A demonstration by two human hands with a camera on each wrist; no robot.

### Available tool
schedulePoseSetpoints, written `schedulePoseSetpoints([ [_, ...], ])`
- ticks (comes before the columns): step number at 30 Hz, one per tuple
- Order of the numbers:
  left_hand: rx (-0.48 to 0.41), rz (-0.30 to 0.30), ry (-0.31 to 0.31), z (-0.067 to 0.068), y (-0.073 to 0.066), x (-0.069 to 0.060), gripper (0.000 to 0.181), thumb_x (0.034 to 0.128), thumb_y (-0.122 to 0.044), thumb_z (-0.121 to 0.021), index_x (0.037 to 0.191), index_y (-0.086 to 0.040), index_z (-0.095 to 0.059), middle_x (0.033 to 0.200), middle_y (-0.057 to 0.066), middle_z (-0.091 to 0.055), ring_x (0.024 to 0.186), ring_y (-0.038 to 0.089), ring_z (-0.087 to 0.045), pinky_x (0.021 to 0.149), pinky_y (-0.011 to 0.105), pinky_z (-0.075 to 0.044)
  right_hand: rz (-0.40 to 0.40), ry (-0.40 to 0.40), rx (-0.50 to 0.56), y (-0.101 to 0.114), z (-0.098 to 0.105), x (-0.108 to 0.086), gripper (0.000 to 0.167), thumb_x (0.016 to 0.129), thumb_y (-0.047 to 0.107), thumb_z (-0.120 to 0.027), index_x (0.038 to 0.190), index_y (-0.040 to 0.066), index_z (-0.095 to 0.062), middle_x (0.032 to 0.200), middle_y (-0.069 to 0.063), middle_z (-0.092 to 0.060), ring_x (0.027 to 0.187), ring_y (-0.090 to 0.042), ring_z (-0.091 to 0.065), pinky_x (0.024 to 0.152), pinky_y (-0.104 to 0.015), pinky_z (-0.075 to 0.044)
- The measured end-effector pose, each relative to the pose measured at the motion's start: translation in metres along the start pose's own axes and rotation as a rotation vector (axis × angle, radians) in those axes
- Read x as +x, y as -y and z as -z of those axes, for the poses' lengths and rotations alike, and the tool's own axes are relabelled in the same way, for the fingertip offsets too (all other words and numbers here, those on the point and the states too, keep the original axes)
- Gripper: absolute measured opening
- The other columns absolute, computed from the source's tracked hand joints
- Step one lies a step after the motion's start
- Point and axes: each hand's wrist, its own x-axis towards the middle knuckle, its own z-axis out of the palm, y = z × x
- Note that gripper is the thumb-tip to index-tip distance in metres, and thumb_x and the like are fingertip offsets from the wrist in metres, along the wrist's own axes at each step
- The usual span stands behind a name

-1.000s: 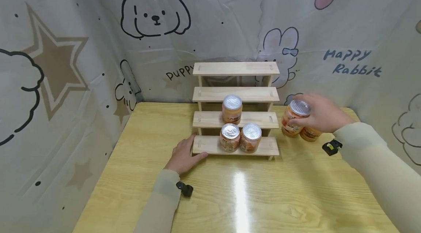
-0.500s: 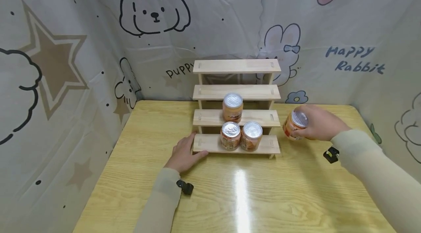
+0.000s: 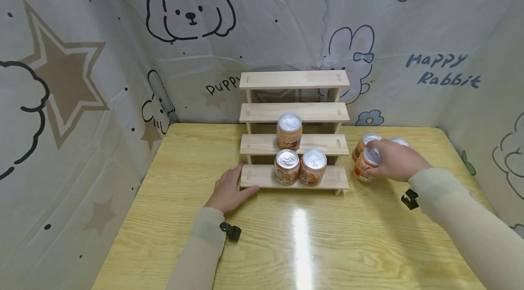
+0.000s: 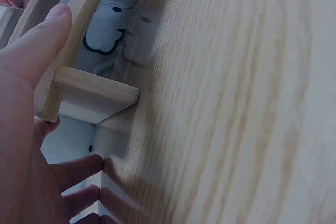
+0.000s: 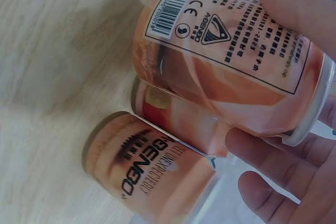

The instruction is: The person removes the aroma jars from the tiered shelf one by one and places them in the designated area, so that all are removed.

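I'm probably picking up: right hand gripping a jar towards the surface's far-right corner, left hand lying spread against the rack; shelving is likely needing a clean lift.

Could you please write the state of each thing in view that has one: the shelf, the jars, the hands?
Shelf: standing, partly filled
Upper shelf jar: closed, upright
Lower left shelf jar: closed, upright
Lower right shelf jar: closed, upright
Held jar: closed, gripped
Rear left jar: closed, upright
Rear right jar: closed, partly hidden
Left hand: touching shelf's left end
Right hand: gripping held jar
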Motion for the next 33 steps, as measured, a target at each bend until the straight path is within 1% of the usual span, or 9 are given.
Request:
schedulePoseSetpoints([
  [5, -0.004, 0.0, 0.001, 0.002, -0.001, -0.001, 0.105, 0.0843, -0.078, -0.058, 0.163, -0.023, -0.017, 0.162, 0.011, -0.032, 0.149, 0.034, -0.024, 0.118, 0.056, -0.02, -0.01, 0.012, 0.004, -0.001, -0.005, 0.0, 0.083, 0.075, 0.048, -0.087, 0.134, -0.001, -0.056, 0.121, -0.025, -0.063, 0.095, -0.034, -0.065, 0.078, -0.056, -0.054],
  [8, -0.002, 0.002, 0.006, 0.002, -0.001, -0.001, 0.104, 0.0849, -0.077, -0.059, 0.163, -0.023, -0.016, 0.162, 0.011, -0.031, 0.149, 0.034, -0.024, 0.118, 0.057, -0.02, -0.01, 0.017, -0.002, -0.002, -0.009, 0.0, 0.081, 0.076, 0.048, -0.086, 0.133, -0.001, -0.057, 0.12, -0.026, -0.063, 0.094, -0.034, -0.064, 0.077, -0.055, -0.054],
  [15, 0.003, 0.006, 0.012, 0.001, -0.001, 0.0, 0.104, 0.0849, -0.077, -0.058, 0.164, -0.024, -0.015, 0.163, 0.01, -0.03, 0.15, 0.033, -0.022, 0.119, 0.056, -0.019, -0.003, 0.015, -0.018, -0.006, -0.013, 0.0, 0.079, 0.077, 0.046, -0.085, 0.134, 0.0, -0.056, 0.124, -0.03, -0.06, 0.098, -0.038, -0.065, 0.08, -0.059, -0.053],
  [23, 0.005, 0.003, 0.008, 0.001, -0.001, 0.0, 0.104, 0.0844, -0.078, -0.058, 0.163, -0.025, -0.015, 0.162, 0.01, -0.031, 0.149, 0.034, -0.024, 0.117, 0.057, -0.021, 0.006, 0.015, -0.033, -0.01, -0.017, -0.001, 0.077, 0.076, 0.045, -0.087, 0.132, 0.001, -0.058, 0.126, -0.033, -0.059, 0.101, -0.042, -0.065, 0.079, -0.06, -0.053],
  [29, 0.003, 0.0, 0.002, 0.0, 0.0, 0.001, 0.105, 0.0838, -0.079, -0.057, 0.164, -0.025, -0.014, 0.163, 0.009, -0.03, 0.15, 0.033, -0.023, 0.118, 0.057, -0.019, -0.002, 0.003, -0.022, -0.013, -0.022, -0.002, 0.073, 0.076, 0.041, -0.087, 0.131, 0.002, -0.058, 0.126, -0.033, -0.059, 0.1, -0.041, -0.065, 0.08, -0.061, -0.053],
  [33, 0.001, -0.003, -0.001, 0.0, 0.0, 0.002, 0.107, 0.0831, -0.08, -0.057, 0.164, -0.025, -0.014, 0.163, 0.009, -0.03, 0.15, 0.033, -0.023, 0.119, 0.057, -0.019, -0.007, 0.002, -0.006, -0.017, -0.025, -0.003, 0.076, 0.076, 0.042, -0.088, 0.133, 0.003, -0.057, 0.129, -0.034, -0.057, 0.101, -0.043, -0.065, 0.081, -0.062, -0.053],
])
